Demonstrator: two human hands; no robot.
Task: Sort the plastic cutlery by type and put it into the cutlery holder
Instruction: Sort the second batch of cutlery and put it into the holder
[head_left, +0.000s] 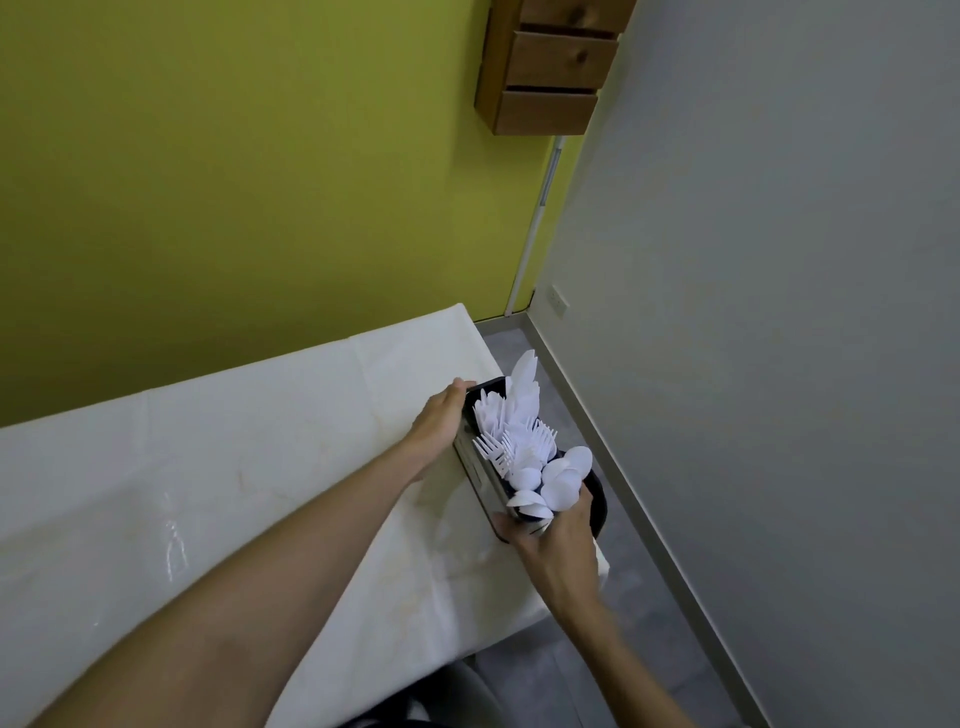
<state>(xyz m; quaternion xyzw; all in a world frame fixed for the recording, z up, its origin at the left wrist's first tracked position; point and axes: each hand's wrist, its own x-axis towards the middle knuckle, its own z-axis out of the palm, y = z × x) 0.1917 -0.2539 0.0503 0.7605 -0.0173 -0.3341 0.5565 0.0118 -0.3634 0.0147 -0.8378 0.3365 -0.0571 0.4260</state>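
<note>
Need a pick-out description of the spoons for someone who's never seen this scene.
At the right edge of the white-covered table, the left hand and right hand grip a black cutlery holder. The spoons stand at its end nearest the camera. Round bowls set them apart from the pronged forks in the middle and the pointed knives at the far end.

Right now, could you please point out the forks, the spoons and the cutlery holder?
forks (492, 451): head view, on the tines.
spoons (565, 479): head view, on one bowl.
cutlery holder (480, 475): head view, left side wall.
</note>
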